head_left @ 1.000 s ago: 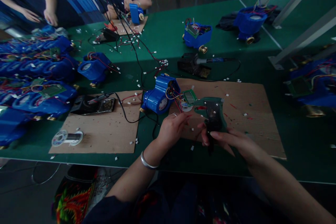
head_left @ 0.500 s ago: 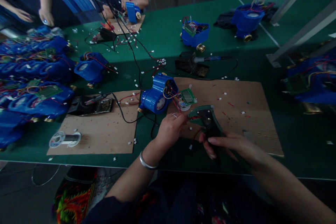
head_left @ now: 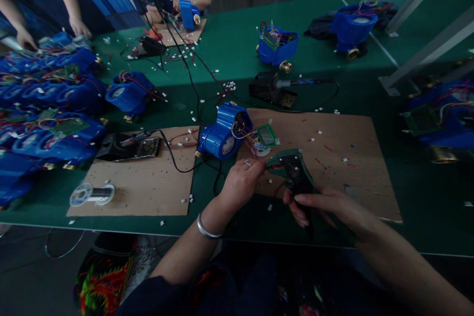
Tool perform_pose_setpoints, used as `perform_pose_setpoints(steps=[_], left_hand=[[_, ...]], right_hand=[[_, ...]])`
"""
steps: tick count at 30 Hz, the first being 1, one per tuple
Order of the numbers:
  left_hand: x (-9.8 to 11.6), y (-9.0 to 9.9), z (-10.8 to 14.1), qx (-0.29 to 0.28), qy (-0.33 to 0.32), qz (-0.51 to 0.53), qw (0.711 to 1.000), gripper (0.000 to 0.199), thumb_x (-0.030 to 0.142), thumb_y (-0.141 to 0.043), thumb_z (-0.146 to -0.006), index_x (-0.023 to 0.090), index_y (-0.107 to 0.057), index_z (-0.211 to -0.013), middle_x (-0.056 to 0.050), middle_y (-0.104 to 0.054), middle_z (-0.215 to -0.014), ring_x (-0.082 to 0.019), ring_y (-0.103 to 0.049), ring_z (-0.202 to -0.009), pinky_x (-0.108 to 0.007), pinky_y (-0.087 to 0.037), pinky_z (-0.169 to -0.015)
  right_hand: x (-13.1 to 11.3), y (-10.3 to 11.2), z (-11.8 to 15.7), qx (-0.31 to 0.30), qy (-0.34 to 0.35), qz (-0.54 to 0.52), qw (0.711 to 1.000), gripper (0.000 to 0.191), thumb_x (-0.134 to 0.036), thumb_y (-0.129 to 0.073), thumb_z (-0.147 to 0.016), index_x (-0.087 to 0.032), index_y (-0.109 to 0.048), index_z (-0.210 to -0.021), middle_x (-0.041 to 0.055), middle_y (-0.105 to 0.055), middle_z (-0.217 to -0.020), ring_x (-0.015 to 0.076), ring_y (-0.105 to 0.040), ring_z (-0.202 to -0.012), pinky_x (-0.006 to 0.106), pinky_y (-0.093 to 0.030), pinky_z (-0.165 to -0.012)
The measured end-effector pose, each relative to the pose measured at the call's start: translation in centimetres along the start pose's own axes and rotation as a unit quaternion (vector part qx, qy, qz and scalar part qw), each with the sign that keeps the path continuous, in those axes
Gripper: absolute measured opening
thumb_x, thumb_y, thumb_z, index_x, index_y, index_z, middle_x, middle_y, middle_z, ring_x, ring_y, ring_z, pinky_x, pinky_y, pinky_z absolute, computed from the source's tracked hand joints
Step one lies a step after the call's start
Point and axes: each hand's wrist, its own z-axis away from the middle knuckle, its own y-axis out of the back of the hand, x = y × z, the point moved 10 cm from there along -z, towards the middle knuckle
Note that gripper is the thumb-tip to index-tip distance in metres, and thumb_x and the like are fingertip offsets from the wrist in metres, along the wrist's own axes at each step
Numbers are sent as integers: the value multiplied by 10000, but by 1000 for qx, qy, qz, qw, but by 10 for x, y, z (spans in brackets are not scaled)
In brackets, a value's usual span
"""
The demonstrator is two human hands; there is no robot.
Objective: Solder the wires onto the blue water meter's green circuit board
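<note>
My right hand (head_left: pixel 318 202) is wrapped round the handles of a green and black wire stripper (head_left: pixel 294 170). The tool's jaws point left, toward my left hand (head_left: pixel 240 182), whose fingers are pinched right at the jaw end. A thin red wire (head_left: pixel 278 165) shows in the jaws and runs to those fingertips. Just beyond my left hand stands a blue water meter (head_left: pixel 222 133) with brass fittings and an open housing. Wires lead from the housing to a green circuit board with a display (head_left: pixel 265 134), which rests on the cardboard's edge.
A brown cardboard sheet (head_left: pixel 333 143) lies under the tool. To the left, another sheet (head_left: pixel 148 197) bears a solder spool (head_left: pixel 92 194) and a soldering iron stand (head_left: pixel 126 147). A second iron (head_left: pixel 299 82) lies beyond. Several blue meters (head_left: pixel 55 133) crowd the left. Two co-workers are across the table.
My hands and the wire stripper hold nearly the same pose. The view has shifted slightly. At the far left, a co-worker's hands have moved down toward the meters.
</note>
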Motion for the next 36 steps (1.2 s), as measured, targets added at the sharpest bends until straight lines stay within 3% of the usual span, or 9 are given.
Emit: perform_pose_setpoints(steps=[27, 36], left_hand=[[0, -2, 2, 2, -8, -35, 999, 192, 62, -411, -874, 144, -584, -865, -28, -579, -695, -154, -542, -691, -265, -448, -634], [-2, 0, 2, 7, -5, -12, 1000, 192, 78, -413, -888, 129, -597, -915, -31, -595, -698, -155, -539, -673, -266, -438, -620]], right_hand=[[0, 1, -1, 15, -11, 2, 1000, 259, -384, -578, -826, -156, -607, -947, 22, -562, -673, 133, -538, -607, 281, -407, -593], [5, -5, -6, 32, 13, -42, 999, 217, -369, -617, -808, -164, -574, -864, -21, -486, -587, 96, -472, -524, 248, -366, -520]])
